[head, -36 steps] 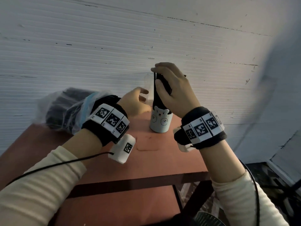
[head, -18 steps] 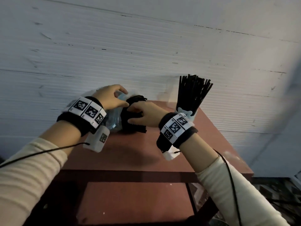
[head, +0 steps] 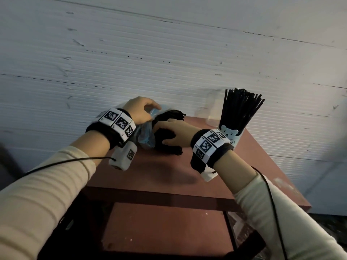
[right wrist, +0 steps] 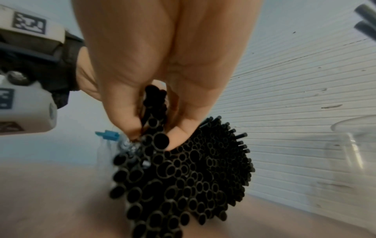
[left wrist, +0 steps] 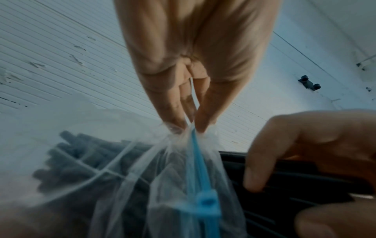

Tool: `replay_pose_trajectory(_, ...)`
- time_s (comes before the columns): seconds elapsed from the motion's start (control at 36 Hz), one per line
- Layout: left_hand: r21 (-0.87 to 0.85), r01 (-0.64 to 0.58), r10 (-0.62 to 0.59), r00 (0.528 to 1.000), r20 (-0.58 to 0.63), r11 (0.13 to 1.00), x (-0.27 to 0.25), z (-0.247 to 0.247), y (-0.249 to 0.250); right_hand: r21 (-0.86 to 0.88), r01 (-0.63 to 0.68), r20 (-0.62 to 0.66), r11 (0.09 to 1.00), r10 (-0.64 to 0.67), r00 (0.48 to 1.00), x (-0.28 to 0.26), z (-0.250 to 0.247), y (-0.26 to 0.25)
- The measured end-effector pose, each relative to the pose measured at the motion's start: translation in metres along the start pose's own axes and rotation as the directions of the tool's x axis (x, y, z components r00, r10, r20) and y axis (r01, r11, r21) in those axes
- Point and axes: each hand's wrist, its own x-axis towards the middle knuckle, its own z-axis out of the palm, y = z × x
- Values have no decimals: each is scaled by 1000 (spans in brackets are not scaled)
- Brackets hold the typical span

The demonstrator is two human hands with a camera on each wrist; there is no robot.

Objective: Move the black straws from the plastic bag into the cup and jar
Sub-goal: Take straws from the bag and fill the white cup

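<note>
A clear plastic bag [head: 145,131] with a blue zip strip [left wrist: 200,170] lies on the red table [head: 169,169], black straws [head: 170,119] sticking out of its mouth. My left hand [head: 142,111] pinches the bag's rim [left wrist: 183,130] and holds it up. My right hand [head: 172,134] reaches into the mouth, thumb and fingers closed round a clump of straws [right wrist: 154,112]. Their open ends [right wrist: 183,173] fan out below it. A pale bear cup [head: 230,135] at the right holds a spread of black straws [head: 241,107]. A clear jar [head: 214,109] stands behind it, near the wall.
The table backs onto a white ribbed wall [head: 169,62]. Its right edge [head: 277,166] drops off just past the cup. A lower red shelf [head: 165,228] sits under the front rail. Cables run from both wrists.
One second ago my right hand was setting straws into the cup and my left was beside it. Both hands have since moved left to the bag, and the view has turned with them.
</note>
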Motion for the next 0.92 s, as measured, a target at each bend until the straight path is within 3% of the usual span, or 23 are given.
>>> replay_pose_trajectory(0.17,-59,-22,17,997,-80,998,0,-4,-2,6,37,-106,999,-36,994,6,3,1)
replay_pose_trajectory(0.33,-106,-24,19,999,-49,994,2,0,-7,102,48,-290,994,-17,957,6,2,5)
replay_pose_trajectory(0.5,-96,-25,20,998,-54,995,6,1,-8,169,41,-387,985,28,922,9,6,6)
replay_pose_trajectory(0.75,-99,-3,0,1000,-30,995,7,1,-10,273,-27,-380,962,134,915,19,8,0)
replay_pose_trajectory(0.92,-131,-6,5,1000,-9,991,7,1,-14,395,25,-403,918,149,903,12,5,-1)
